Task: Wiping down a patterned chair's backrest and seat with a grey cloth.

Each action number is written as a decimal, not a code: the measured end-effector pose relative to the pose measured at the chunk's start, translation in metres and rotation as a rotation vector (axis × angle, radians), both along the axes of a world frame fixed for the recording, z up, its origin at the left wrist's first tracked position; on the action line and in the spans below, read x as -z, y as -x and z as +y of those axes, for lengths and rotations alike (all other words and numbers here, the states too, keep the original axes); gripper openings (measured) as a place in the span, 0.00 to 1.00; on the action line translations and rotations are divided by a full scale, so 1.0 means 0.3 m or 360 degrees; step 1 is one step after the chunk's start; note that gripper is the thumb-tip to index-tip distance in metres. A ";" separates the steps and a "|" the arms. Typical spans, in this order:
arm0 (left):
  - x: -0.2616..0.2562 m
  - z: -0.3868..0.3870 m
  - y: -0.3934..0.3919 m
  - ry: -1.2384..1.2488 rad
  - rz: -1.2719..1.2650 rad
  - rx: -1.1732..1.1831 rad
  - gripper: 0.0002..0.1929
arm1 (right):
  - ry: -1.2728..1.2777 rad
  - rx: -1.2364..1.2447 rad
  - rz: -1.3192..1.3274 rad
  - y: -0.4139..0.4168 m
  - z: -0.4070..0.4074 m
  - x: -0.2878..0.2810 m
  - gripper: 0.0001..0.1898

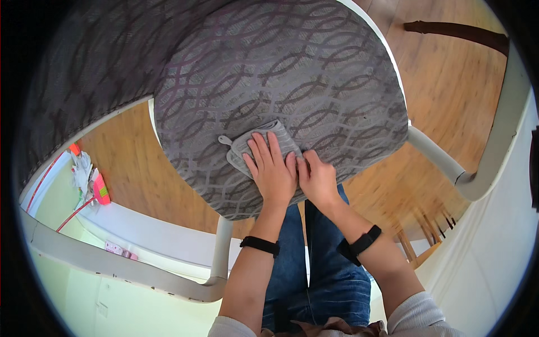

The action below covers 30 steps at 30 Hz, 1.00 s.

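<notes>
A folded grey cloth (242, 152) with a small hanging loop lies on the patterned grey fabric seat (278, 67) of a chair, near its front edge. My left hand (271, 175) rests flat on top of the cloth, fingers slightly spread and pointing away from me. Close beside it, my right hand (318, 176) has its fingers curled and pinches the cloth's right corner. The fingertips of that hand are partly hidden.
Pale, chipped armrests (122, 269) flank the seat, and the upholstered backrest (84, 54) rises at upper left. A pink dustpan (100, 187) with a red handle stands by the wall on the wooden floor (143, 168). A white cloth (476, 248) hangs at right, near a dark curved leg (459, 33).
</notes>
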State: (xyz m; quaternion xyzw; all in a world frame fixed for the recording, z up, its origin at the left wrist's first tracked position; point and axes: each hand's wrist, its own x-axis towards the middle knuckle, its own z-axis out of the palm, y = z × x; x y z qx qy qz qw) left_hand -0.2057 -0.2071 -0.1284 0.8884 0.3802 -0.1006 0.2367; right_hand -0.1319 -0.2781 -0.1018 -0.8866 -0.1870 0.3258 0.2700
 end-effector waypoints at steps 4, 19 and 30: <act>0.024 0.035 -0.075 -0.0111 -0.0060 -0.0068 0.34 | -0.0133 0.0120 -0.0039 -0.054 0.050 0.013 0.07; -0.012 -0.046 -0.164 0.0020 -0.0063 0.0102 0.32 | -0.0082 0.0174 -0.0014 -0.129 -0.073 -0.009 0.06; 0.003 -0.010 -0.334 -0.0119 -0.0138 0.0035 0.31 | -0.0100 0.0238 -0.0036 -0.302 -0.011 0.045 0.06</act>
